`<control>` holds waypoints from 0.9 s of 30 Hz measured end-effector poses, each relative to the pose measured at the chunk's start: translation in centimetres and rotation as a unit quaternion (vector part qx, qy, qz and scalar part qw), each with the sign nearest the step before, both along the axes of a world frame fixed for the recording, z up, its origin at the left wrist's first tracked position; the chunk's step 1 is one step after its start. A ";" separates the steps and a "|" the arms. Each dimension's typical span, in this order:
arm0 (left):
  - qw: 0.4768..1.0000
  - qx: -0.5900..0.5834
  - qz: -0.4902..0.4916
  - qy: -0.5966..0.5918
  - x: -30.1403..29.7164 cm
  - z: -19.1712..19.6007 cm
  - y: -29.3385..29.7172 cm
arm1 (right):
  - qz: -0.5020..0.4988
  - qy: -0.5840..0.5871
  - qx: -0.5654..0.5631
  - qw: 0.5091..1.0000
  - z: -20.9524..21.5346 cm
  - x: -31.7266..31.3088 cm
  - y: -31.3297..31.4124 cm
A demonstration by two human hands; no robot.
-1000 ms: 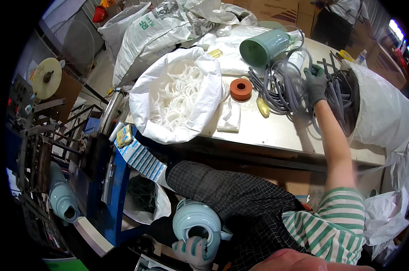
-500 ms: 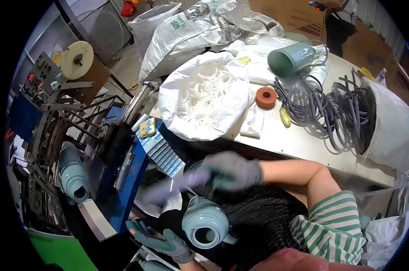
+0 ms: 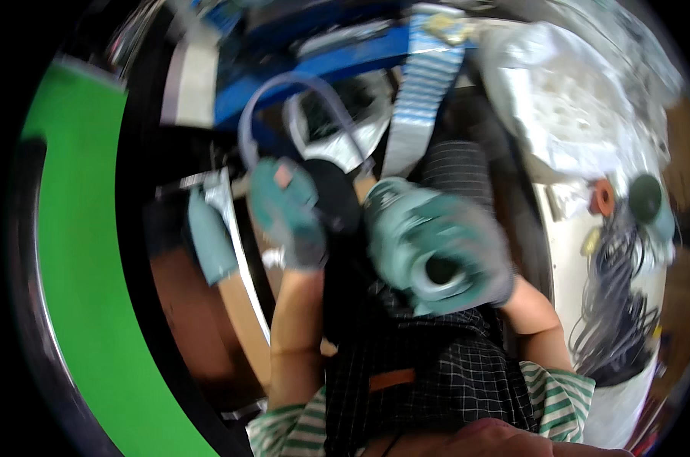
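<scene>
A pale teal jug-shaped shell (image 3: pixel 396 221) with a round open mouth leans over my lap. My right hand (image 3: pixel 486 247), in a grey glove with teal coating, is wrapped round its right side. To the left, my gloved left hand (image 3: pixel 288 213) is closed, with one bare fingertip showing. A pale purple, see-through plastic strip (image 3: pixel 295 78) arches up from the left hand, its other end coming down near the shell's top. Motion blur hides exactly how the fingers grip.
Another teal shell (image 3: pixel 211 240) lies left of my left arm. Beyond my hands are a white-lined bin (image 3: pixel 345 148) and a blue bench edge (image 3: pixel 352 57). At right, a white sack (image 3: pixel 512 84) of white rings stands by a table (image 3: pixel 562 266) with grey tubing (image 3: pixel 619 282).
My view has swung left and down. My right hand has gone from the purple strip to the teal shell. The left hand, spread before, is now closed with the strip at it.
</scene>
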State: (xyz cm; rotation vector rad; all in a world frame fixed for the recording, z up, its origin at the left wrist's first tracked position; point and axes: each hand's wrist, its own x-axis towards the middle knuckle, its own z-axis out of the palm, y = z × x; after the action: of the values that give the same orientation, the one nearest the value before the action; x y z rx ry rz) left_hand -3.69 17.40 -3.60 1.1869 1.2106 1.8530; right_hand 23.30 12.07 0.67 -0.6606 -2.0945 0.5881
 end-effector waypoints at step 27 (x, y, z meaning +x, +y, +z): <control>0.811 0.407 -0.374 0.195 7.0 4.0 -7.1 | 0.131 0.083 -0.092 0.984 1.3 2.7 -2.0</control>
State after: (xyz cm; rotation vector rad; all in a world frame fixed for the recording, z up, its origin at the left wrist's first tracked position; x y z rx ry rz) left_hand 3.34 10.31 0.44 2.1822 -0.0586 1.5087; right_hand 25.97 10.02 1.98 -0.4206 -1.9979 0.9602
